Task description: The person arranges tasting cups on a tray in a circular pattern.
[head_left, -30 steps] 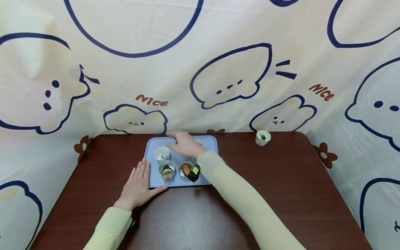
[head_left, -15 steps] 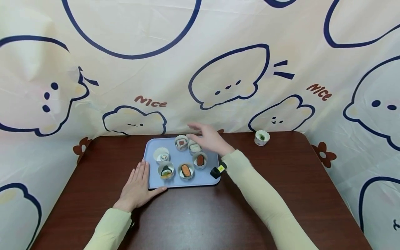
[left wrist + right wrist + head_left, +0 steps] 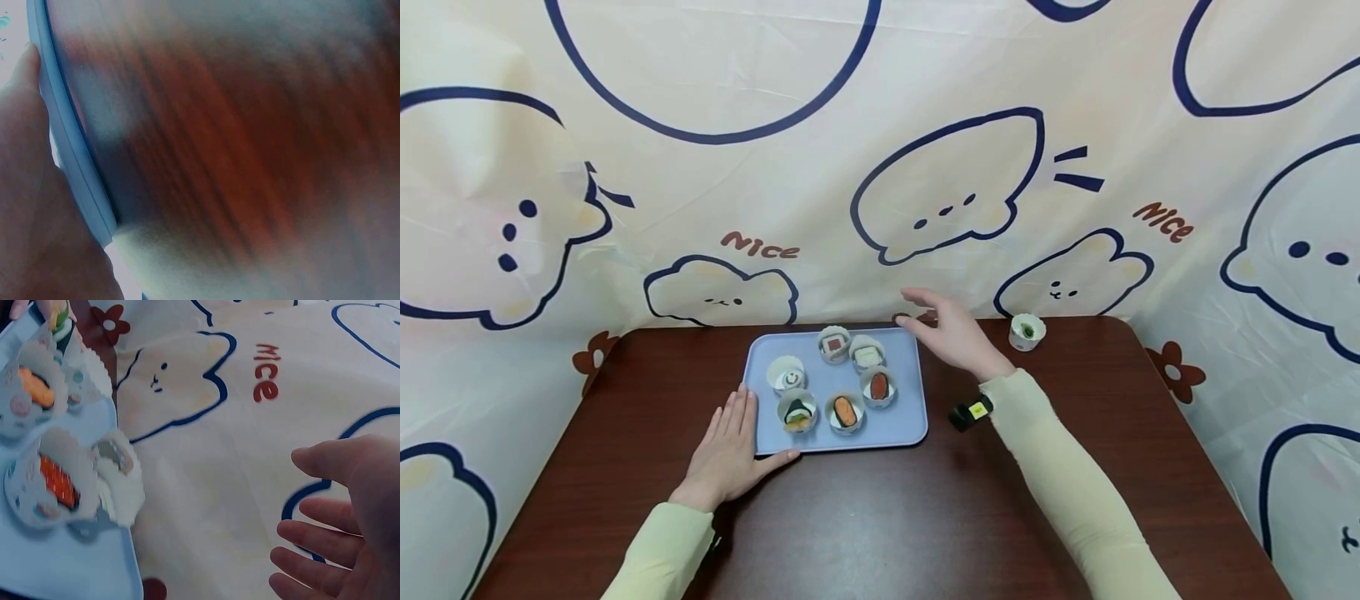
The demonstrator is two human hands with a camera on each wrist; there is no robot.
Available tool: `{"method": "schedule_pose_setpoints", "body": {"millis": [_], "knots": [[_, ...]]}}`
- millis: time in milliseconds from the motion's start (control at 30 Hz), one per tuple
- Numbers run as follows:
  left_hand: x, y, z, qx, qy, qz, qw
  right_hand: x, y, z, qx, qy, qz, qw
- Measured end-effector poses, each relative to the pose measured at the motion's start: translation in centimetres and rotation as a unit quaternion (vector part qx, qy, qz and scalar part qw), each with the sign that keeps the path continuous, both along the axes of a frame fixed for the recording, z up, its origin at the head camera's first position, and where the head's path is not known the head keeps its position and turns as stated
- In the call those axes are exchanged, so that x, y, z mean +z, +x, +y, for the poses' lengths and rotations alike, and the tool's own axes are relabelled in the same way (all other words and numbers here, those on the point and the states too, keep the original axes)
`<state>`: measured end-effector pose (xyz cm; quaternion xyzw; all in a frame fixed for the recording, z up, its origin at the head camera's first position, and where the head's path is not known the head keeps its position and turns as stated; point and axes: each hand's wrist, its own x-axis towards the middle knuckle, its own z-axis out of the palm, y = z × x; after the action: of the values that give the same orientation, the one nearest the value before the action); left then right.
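My left hand [image 3: 726,450] lies with straight fingers along the left edge of a light blue tray [image 3: 901,427], its thumb at the tray's front corner. On the tray stand several small paper cups of toy-like sushi. One holds an orange-topped piece [image 3: 846,411], another a red-topped piece [image 3: 879,385]; a pale piece [image 3: 868,356] sits in a cup near the back right. My right hand [image 3: 955,335] hovers right of the tray, holding nothing. Its fingers [image 3: 322,540] are spread and relaxed in the right wrist view. The left wrist view shows the tray's rim [image 3: 74,147] against the hand.
One more paper cup [image 3: 1027,333] with something green inside stands near the table's back right. The dark wooden table [image 3: 865,517] meets a cartoon-printed cloth [image 3: 820,192] at its back edge.
My right hand has moved from above the tray to the right, uncovering the cups at the back and right. The left hand stays in place at the tray.
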<state>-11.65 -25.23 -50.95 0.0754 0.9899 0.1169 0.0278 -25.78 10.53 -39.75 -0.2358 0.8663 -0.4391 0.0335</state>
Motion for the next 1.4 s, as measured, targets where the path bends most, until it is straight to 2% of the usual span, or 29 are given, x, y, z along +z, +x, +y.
{"method": "schedule_pose_setpoints", "body": {"millis": [233,433,633,867,1100,1233,1400], "knots": [[-0.5,0.1,-0.2,-0.001,0.007,0.015,0.9999,-0.7,-0.3,2.6,-0.018,0.002,0.019,1.0],[0.0,0.1,0.0,0.001,-0.001,0.002,1.0,-1.2,-0.3,4.8,-0.046,0.012,0.03,0.998],[0.2,0.1,0.0,0.0,-0.003,-0.001,1.0,-1.7,-0.1,7.0,-0.081,0.013,0.024,0.996],[-0.1,0.1,-0.1,0.002,-0.002,-0.003,1.0,-2.8,-0.2,9.5,-0.12,0.008,0.015,0.993],[0.0,0.2,0.0,0.002,-0.001,-0.006,1.0,-4.2,-0.6,12.2,-0.175,0.015,0.007,0.984],[0.0,0.1,0.0,0.001,0.003,-0.003,1.0,-5.0,-0.8,13.5,-0.194,0.014,-0.008,0.981],[-0.3,0.1,-0.2,-0.001,0.018,0.001,0.9998,-5.6,-1.2,14.7,-0.211,0.022,-0.006,0.977]]}}
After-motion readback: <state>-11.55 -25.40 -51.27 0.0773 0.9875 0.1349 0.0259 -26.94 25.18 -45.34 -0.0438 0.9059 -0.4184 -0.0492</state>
